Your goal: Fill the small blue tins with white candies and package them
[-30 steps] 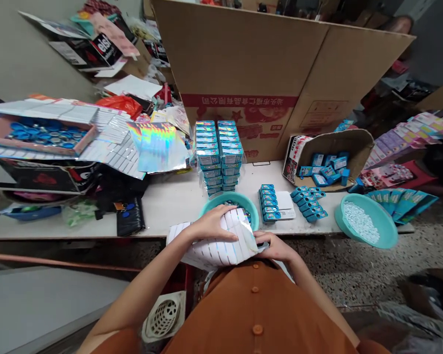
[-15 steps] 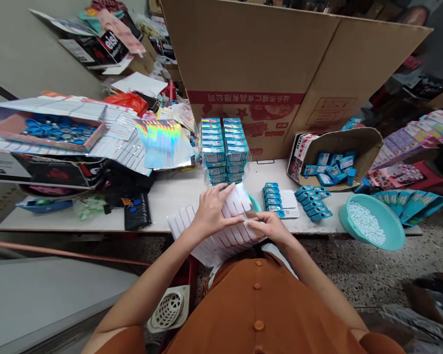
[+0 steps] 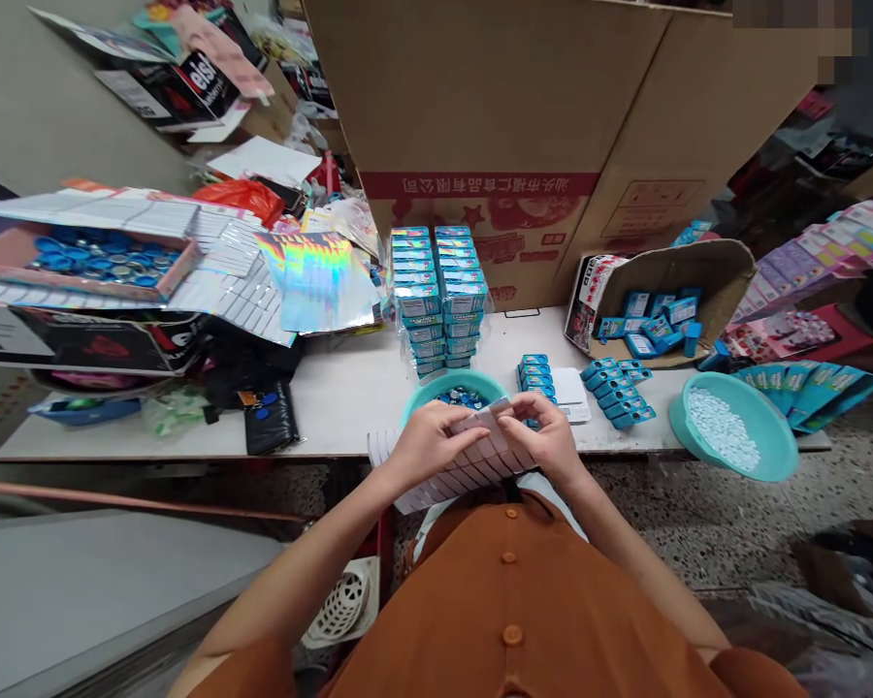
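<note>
My left hand and my right hand are close together at the table's front edge, each closed with thumb and fingers on a small flat carton. Below them, a fan of overlapping white flat cartons slants across my lap. Just beyond the hands stands a turquoise basin with small blue and silver round pieces in it; the hands hide its near side. Stacks of blue boxes in clear wrap rise behind the basin.
Right of my hands are rows of small blue boxes and a white scale-like device. Farther right stand an open carton of blue boxes and a basin of white pellets. A tall cardboard box blocks the back.
My hands have come lower and turned inward onto the flat carton. The fan of cartons has dropped and shifted right, exposing the basin of round pieces.
</note>
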Demonstrator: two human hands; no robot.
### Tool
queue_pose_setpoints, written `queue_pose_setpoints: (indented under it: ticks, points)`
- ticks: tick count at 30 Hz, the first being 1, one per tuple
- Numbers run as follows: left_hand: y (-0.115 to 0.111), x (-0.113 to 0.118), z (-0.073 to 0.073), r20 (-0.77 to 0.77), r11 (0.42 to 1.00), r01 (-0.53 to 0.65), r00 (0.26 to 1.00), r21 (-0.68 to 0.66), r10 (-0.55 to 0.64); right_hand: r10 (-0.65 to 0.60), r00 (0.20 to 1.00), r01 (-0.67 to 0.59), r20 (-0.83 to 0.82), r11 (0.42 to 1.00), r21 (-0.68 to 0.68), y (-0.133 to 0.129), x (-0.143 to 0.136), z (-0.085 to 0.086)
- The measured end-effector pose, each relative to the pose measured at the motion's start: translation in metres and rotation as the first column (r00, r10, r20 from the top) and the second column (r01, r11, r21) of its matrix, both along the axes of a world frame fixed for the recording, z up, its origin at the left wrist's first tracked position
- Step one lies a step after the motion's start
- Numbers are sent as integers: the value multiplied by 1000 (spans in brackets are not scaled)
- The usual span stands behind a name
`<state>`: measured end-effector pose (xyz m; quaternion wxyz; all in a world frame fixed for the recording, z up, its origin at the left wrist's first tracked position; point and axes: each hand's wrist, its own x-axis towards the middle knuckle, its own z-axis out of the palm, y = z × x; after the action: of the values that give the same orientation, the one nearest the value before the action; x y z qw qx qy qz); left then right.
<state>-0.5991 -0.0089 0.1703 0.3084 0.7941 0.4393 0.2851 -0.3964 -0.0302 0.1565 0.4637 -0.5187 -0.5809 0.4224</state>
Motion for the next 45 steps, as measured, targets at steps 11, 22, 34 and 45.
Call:
queue_pose_setpoints:
  ticks: [11,22,34,45]
  points:
    - [1,0,19,-141,990,126,981,-67,-135,-30,728,-446,685,739,506,19,11,27]
    - [-3,-2,20,-141,990,108,983,-95,-121,-9,780,-408,625,750,521,19,4,19]
    - [-3,0,22,-93,987,86,991,-139,-99,-44,722,-465,691,708,531,21,14,15]
    - [1,0,16,-41,968,44,998,-245,-56,-28,732,-500,681,657,565,25,17,1]
